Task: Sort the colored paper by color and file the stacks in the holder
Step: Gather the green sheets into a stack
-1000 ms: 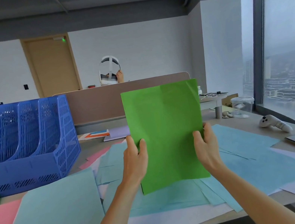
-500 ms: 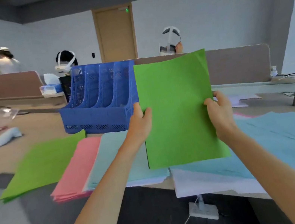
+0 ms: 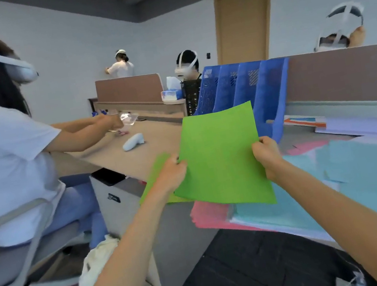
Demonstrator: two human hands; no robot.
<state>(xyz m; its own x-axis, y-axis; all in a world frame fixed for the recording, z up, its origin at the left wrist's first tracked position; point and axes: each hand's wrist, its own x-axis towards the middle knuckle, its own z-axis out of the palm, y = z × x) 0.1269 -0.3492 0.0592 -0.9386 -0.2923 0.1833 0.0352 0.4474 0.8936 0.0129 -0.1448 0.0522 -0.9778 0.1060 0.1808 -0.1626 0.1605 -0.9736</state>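
With left hand (image 3: 172,173) and right hand (image 3: 266,154), well apart: gripping a green sheet (image 3: 223,159) by its side edges, one hand to each edge, fingers curled round the paper. Both forearms stretched forward and up from the bottom of the view, wrists about level. Held off the desk (image 3: 157,143), above its near edge, face toward the camera and leaning back. Bright green, plain, uncreased, top edge slightly bowed, lower right corner hanging lowest. Just behind the sheet's top right corner, a blue holder (image 3: 243,87) with slanted perforated slots, standing toward the desk's far edge. Under the left hand, a green stack (image 3: 157,166) at the near edge. Beside it to the right a pink stack (image 3: 208,217), then a teal stack (image 3: 270,211), then loose pale-blue sheets (image 3: 376,172).
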